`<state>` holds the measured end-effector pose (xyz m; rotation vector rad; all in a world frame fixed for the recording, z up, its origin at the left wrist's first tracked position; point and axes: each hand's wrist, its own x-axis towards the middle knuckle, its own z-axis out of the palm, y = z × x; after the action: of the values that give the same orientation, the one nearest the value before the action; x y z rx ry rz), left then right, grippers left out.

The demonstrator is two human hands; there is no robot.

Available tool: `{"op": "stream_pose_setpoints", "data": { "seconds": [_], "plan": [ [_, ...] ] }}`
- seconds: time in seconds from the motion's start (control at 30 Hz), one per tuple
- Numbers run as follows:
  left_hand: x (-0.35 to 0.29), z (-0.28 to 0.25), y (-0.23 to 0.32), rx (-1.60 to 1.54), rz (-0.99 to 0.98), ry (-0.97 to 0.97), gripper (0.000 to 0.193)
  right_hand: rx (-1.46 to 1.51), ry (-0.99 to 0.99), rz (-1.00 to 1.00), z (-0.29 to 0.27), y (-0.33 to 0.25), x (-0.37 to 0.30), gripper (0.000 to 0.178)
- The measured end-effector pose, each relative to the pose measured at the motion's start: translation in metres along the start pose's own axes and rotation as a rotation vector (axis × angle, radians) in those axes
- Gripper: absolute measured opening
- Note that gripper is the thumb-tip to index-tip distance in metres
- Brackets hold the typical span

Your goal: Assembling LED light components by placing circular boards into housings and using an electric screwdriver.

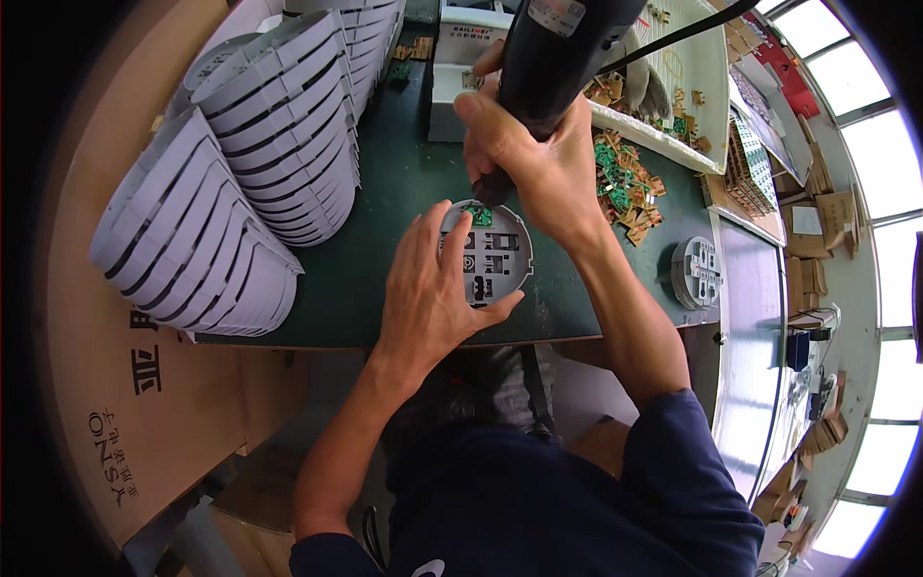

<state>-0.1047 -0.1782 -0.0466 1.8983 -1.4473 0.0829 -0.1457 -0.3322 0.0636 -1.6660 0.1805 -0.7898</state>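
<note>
A round grey plastic base (498, 260) lies on the dark green bench top (404, 183) in front of me. My left hand (433, 288) rests flat on its left side and holds it down with thumb and fingers. My right hand (524, 154) grips a black electric screwdriver (553, 48) that stands nearly upright, its tip down on a small green circuit board (482, 217) at the top of the base. A black cable runs from the tool toward the upper right.
Long rows of stacked grey round bases (260, 135) fill the left of the bench. A heap of small green and brown circuit boards (625, 188) lies to the right, a white tray (673, 87) behind it. Another grey base (697, 272) sits at the right edge. A cardboard box (144, 385) stands at the left.
</note>
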Motion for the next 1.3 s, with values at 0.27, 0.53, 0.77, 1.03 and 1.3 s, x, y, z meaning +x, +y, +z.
{"op": "stream_pose_setpoints", "data": {
  "seconds": [0.27, 0.53, 0.77, 1.03, 1.3],
  "plan": [
    [0.002, -0.01, -0.002, -0.138, -0.021, 0.013, 0.1, -0.092, 0.006, -0.016, -0.013, -0.037, 0.029, 0.05],
    [-0.007, -0.038, 0.006, -0.244, 0.145, 0.282, 0.118, -0.165, 0.058, 0.027, -0.024, -0.052, -0.022, 0.071],
    [-0.008, -0.028, 0.013, -0.251, 0.408, 0.397, 0.124, 0.59, -0.391, 0.885, -0.031, -0.035, -0.115, 0.099],
    [-0.024, -0.102, 0.009, 0.042, 0.237, 0.354, 0.088, -0.588, -0.288, 0.125, -0.038, -0.034, -0.114, 0.105],
    [-0.009, -0.195, 0.002, 0.548, -0.169, 0.699, 0.044, -1.14, -0.119, -0.019, -0.039, -0.03, -0.114, 0.105]
  ]
}}
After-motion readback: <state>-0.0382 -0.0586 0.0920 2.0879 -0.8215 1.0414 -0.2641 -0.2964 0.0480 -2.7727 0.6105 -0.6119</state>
